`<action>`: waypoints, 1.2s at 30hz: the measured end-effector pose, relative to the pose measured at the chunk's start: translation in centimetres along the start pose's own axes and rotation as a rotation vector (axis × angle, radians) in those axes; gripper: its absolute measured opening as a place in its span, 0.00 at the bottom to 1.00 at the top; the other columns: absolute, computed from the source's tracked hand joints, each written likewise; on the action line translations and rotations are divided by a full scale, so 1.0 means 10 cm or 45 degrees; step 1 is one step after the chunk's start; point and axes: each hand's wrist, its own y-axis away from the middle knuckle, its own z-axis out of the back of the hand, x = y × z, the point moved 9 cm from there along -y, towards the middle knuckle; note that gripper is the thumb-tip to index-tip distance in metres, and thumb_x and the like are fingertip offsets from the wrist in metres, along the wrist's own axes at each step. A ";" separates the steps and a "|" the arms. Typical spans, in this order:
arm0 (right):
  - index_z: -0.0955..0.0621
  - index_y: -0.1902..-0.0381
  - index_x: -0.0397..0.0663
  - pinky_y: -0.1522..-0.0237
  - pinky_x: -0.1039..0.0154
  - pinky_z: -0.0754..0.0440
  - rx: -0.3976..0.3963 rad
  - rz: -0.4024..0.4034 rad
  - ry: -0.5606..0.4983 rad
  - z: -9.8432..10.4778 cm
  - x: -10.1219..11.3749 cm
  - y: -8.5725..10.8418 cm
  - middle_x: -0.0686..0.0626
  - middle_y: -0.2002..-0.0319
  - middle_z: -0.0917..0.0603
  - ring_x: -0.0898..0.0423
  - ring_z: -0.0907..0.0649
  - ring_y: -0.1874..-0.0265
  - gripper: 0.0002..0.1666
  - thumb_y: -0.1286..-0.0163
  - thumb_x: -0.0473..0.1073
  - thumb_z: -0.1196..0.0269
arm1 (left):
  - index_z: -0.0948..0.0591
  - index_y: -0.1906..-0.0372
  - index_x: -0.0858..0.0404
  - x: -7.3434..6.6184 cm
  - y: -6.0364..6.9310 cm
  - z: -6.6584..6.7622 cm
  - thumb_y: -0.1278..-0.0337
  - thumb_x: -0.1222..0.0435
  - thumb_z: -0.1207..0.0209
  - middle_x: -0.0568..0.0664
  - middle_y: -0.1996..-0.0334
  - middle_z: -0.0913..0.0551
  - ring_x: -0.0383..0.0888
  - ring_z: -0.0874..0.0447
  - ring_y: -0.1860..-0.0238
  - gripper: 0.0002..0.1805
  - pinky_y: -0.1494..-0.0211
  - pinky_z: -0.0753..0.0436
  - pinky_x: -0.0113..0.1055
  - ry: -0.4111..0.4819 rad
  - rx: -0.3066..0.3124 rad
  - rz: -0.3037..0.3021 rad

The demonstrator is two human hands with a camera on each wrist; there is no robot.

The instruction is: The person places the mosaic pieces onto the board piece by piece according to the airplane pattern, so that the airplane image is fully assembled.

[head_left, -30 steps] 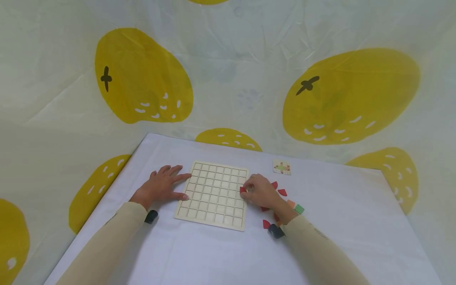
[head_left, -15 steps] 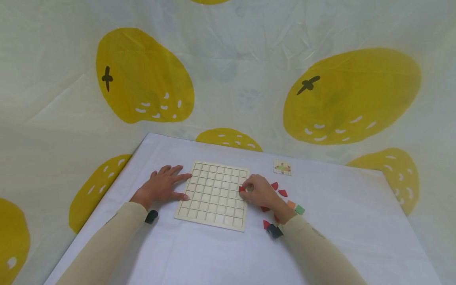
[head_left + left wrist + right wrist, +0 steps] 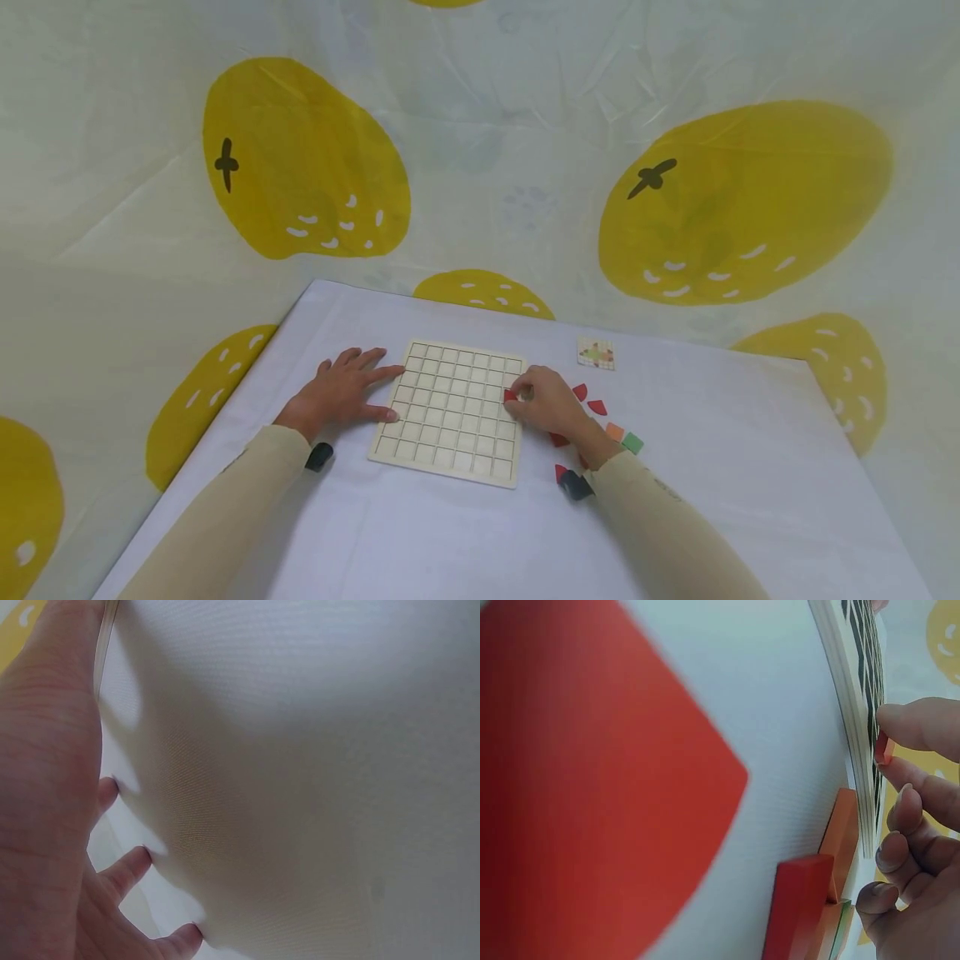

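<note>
Placing appears barely begun: the pale grid board point(image 3: 450, 417) shows no seated piece, and loose red pieces point(image 3: 597, 407) lie beside it. At the board's right edge, the right hand point(image 3: 549, 404) pinches a thin red piece point(image 3: 884, 748); whether it touches is unclear. The left hand point(image 3: 333, 396), fingers spread, rests at the left edge.

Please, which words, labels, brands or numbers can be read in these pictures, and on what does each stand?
None can be read.
Right sleeve: a small mark, too small to read.
Card: a coloured picture; any lettering is too small to read.
Board: grid lines only.
</note>
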 end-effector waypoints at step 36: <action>0.11 0.51 0.49 0.50 0.57 0.18 -0.020 -0.070 0.106 -0.04 -0.02 -0.05 0.51 0.60 0.18 0.52 0.23 0.57 0.18 0.35 0.50 0.26 | 0.36 0.21 0.34 0.02 0.00 0.01 0.51 0.24 0.38 0.52 0.16 0.43 0.67 0.45 0.19 0.51 0.28 0.39 0.79 0.024 -0.020 -0.036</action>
